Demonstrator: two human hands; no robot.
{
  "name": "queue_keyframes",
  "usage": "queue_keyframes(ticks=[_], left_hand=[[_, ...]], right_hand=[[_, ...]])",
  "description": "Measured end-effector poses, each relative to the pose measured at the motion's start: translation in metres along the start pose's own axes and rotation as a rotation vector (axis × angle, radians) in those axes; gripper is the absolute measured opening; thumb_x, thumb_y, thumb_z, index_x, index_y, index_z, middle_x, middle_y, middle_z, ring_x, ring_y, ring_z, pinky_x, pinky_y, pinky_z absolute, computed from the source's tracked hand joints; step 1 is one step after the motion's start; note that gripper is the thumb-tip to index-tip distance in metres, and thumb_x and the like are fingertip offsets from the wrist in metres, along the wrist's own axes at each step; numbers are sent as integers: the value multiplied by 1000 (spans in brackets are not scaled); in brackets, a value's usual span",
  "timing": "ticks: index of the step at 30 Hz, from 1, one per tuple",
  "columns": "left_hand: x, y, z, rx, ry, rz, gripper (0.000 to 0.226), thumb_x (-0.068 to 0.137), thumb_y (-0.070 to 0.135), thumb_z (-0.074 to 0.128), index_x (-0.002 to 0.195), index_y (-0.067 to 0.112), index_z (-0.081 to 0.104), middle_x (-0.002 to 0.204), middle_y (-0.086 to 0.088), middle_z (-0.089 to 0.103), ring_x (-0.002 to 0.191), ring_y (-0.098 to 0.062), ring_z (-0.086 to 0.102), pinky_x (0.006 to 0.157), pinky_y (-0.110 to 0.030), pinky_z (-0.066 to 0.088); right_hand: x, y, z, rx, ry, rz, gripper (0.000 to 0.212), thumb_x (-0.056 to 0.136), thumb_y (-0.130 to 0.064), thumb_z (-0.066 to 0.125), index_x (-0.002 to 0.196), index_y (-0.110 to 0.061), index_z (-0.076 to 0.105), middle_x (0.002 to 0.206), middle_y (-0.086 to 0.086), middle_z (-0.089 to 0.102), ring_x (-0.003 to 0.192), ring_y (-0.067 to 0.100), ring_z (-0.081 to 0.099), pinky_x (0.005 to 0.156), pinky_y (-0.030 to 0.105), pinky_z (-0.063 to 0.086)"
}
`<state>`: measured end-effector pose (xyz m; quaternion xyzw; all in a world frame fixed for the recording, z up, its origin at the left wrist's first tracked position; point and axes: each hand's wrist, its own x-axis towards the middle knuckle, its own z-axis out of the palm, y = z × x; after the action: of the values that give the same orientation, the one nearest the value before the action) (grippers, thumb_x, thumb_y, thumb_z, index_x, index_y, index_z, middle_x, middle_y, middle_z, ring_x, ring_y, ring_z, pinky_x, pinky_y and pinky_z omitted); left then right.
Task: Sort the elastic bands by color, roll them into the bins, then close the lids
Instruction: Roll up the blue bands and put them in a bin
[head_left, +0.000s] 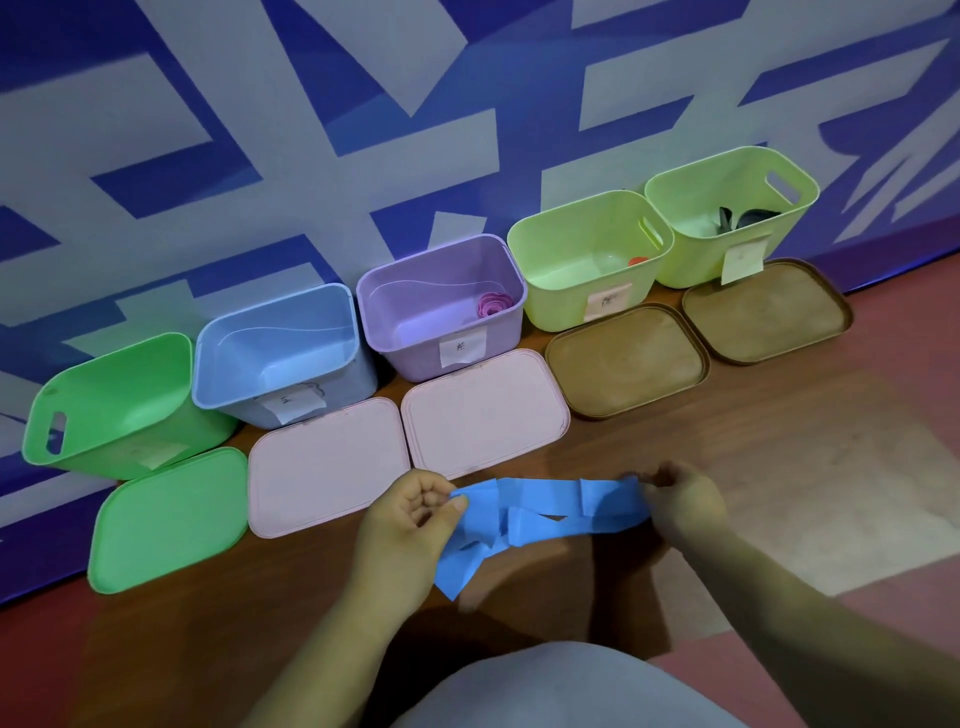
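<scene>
a: how are the hands sitting?

b: both forearms come in from 6 o'clock. my left hand is curled, thumb and fingers pinching one end of the blue elastic band. my right hand pinches the other end, at the band's 3 o'clock. the band hangs between them over the wooden surface, just at 6 o'clock of the pink lids.

a: what's the band like?

b: a flat, wide, matte strip, twisted and folded over itself. a loose tail droops below the left hand.

a: counts?

b: five plastic bins with rounded corners stand in a row along the wall, running from 9 to 2 o'clock. there is one green bin, tilted, one blue bin, one purple bin and two yellow-green bins. all are open, with paper labels on the fronts. five flat lids lie before them: one green lid, the two pink ones and two brown lids. one pink rolled band sits at 3 o'clock inside the purple bin. there is an orange thing in the nearer yellow-green bin and a dark thing in the farther one. i cannot tell what they are.
</scene>
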<state>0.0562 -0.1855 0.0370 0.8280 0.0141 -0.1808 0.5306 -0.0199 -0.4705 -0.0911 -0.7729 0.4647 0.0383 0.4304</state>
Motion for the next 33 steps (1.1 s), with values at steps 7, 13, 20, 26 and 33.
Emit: queue_keyframes(ticks=[7,13,20,26,33], left_hand=[[0,2,12,44,37,-7,16,88,4,70,79,17,66,74,-2,67,64,-3,61,62,-15,46],[3,2,12,68,64,0,27,88,6,70,75,29,65,74,1,65,68,-6,59,67,-20,47],[2,6,11,27,82,10,19,88,4,71,77,19,66,75,-3,65,67,-5,59,65,-21,46],[-4,30,-1,25,-13,81,21,87,6,73,77,23,67,76,-3,67,67,-7,60,62,-17,48],[-23,83,-27,-134,-85,302,13,73,18,74,76,31,70,75,3,67,73,-9,61,73,-19,51]], right_hand=[[-10,-19,29,-154,-186,-240,15,81,-24,70,92,-16,63,85,2,65,83,25,62,68,28,43],[-4,-24,45,-314,-235,-166,23,81,-26,66,103,-23,58,98,3,67,96,29,63,80,37,51],[-9,-41,38,-208,-195,-183,22,80,-11,57,95,-25,65,86,-3,68,88,24,64,74,30,50],[-35,-96,-8,50,-314,-438,15,80,-7,65,80,-22,65,73,-5,68,66,13,62,62,26,48],[-92,-180,-71,392,-463,-618,18,82,-3,74,87,-20,71,70,-10,69,67,8,59,62,22,46]])
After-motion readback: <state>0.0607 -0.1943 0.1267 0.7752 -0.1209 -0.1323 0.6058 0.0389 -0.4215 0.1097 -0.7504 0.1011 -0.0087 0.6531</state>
